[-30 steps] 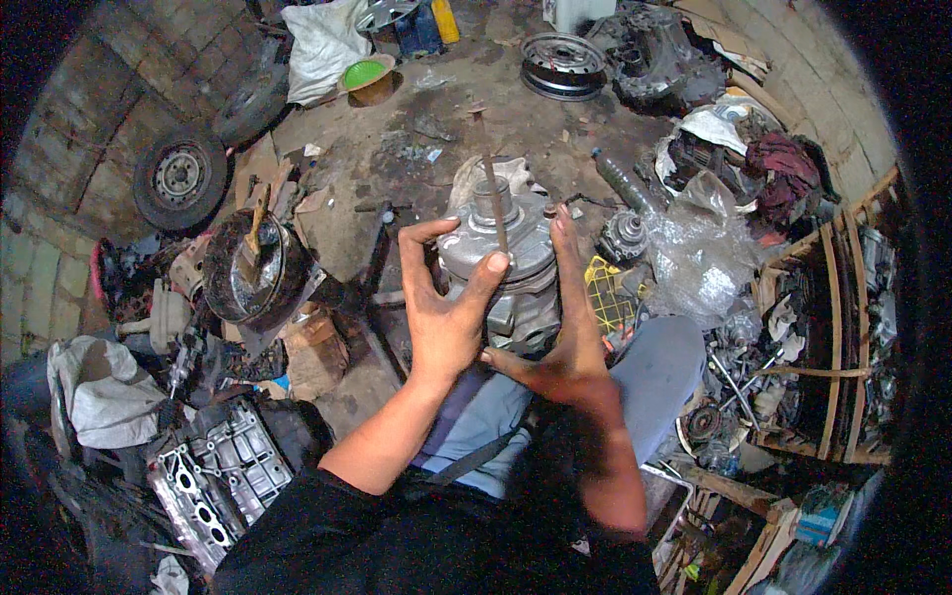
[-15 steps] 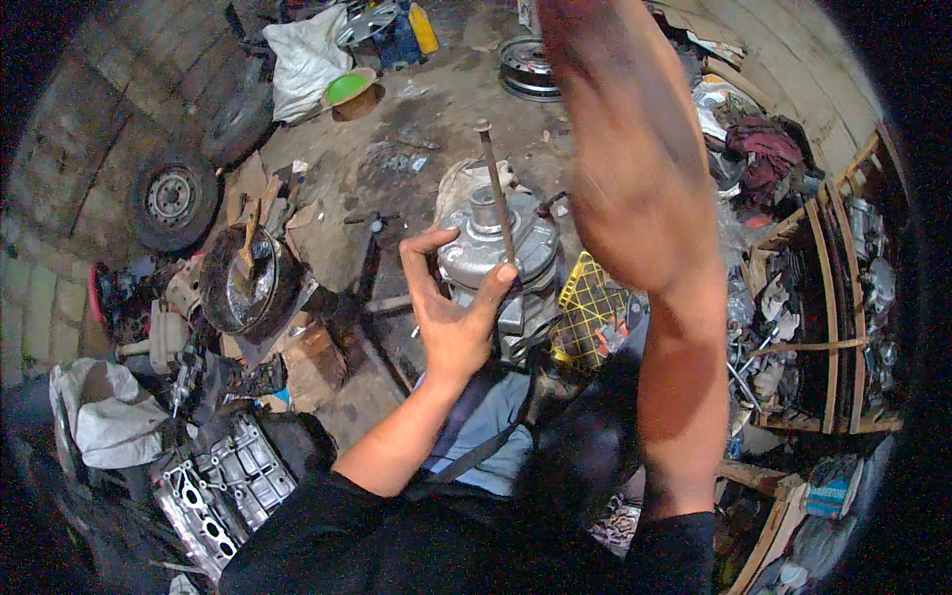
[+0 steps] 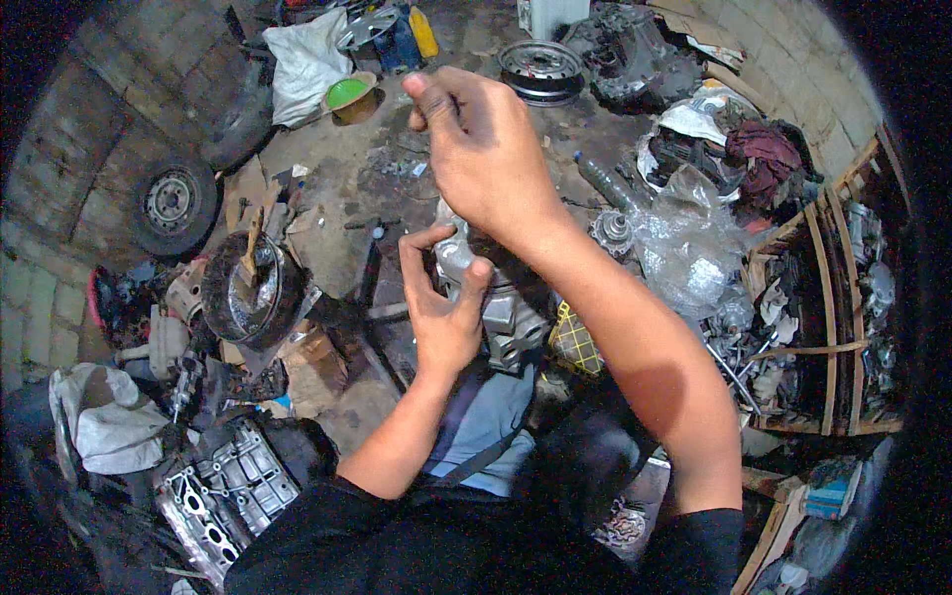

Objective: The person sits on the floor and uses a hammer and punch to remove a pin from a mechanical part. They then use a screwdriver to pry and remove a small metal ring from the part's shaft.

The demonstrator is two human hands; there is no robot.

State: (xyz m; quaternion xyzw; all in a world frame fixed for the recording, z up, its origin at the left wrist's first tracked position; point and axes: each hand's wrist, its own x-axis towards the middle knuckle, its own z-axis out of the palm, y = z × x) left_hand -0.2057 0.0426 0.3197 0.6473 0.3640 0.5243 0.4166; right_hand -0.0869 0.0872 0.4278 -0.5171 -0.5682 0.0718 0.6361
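Down on the lap sits a grey cast-metal housing (image 3: 501, 312), ribbed and greasy, resting against the blue trousers (image 3: 486, 416). The left hand (image 3: 441, 307) clasps its left side, thumb and fingers curled over the upper edge. The right hand (image 3: 486, 149) is raised above it, close to the camera, fingertips pinched together; whether they pinch anything I cannot tell. That hand and forearm hide the top and right of the housing.

Around on the dirt floor (image 3: 337, 228): a black drum (image 3: 243, 293) with a stick in it to the left, a tyre (image 3: 174, 203) farther left, a cylinder head (image 3: 223, 491) at lower left, a green bowl (image 3: 349, 94) and a white sack (image 3: 302, 59) up top, a steel rim (image 3: 540, 67), clear plastic sheeting (image 3: 689, 248) to the right, and a wooden crate (image 3: 823, 317) of scrap at the right edge.
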